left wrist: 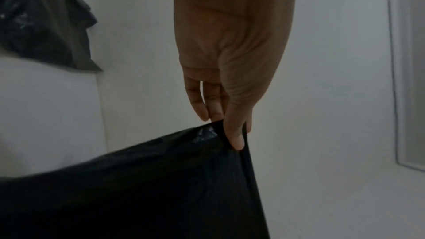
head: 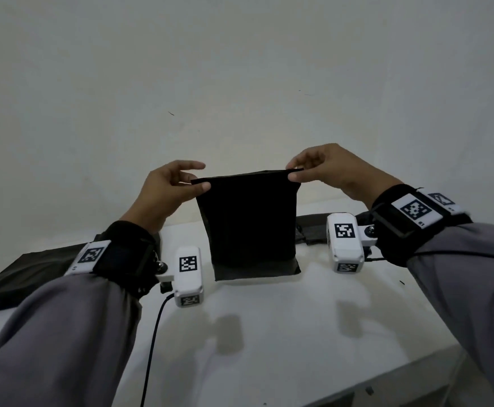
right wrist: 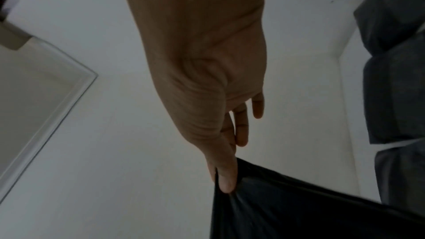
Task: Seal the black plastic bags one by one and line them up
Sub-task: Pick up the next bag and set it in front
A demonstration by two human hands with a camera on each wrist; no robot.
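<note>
Black, thin plastic makes up the bag [head: 247, 218] held upright over the middle of the white table [head: 284, 324], its lower edge folded onto the tabletop. I judge it light, limp and a little slick, so it will sag wherever it is unsupported. The 2 top corners look the best places to take hold, keeping the mouth taut and flat for sealing. The left hand [head: 163, 192] pinches the top left corner between thumb and fingers; the right hand [head: 325, 171] pinches the top right corner the same way. The mouth is drawn into 1 straight line, so I cannot tell what, if anything, is inside; the flat body suggests little. Flat dark bags [head: 28, 274] lie on the table's left side, and more bags [head: 310, 227] lie behind on the right.
</note>
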